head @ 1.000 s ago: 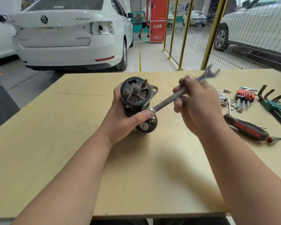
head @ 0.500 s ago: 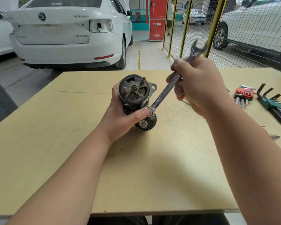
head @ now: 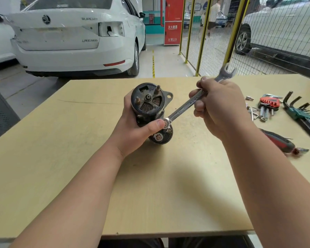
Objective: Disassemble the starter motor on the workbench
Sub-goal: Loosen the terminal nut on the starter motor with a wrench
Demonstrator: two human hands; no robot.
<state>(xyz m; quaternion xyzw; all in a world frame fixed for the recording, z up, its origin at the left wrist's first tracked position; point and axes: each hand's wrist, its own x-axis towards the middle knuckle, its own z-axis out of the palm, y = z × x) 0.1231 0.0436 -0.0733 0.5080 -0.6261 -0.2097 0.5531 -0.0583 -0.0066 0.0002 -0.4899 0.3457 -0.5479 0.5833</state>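
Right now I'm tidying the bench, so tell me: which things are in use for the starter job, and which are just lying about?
In use:
starter motor, held by the left hand
wrench, held by the right hand, its ring end on a nut at the motor

Lying about:
red hex key set
green hex key set
red-and-black screwdriver
small loose parts

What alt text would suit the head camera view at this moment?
A person's left hand steadies a starter motor on a wooden workbench while the right hand holds a combination wrench, its ring end on a terminal nut. Hex key sets and a screwdriver lie to the right.
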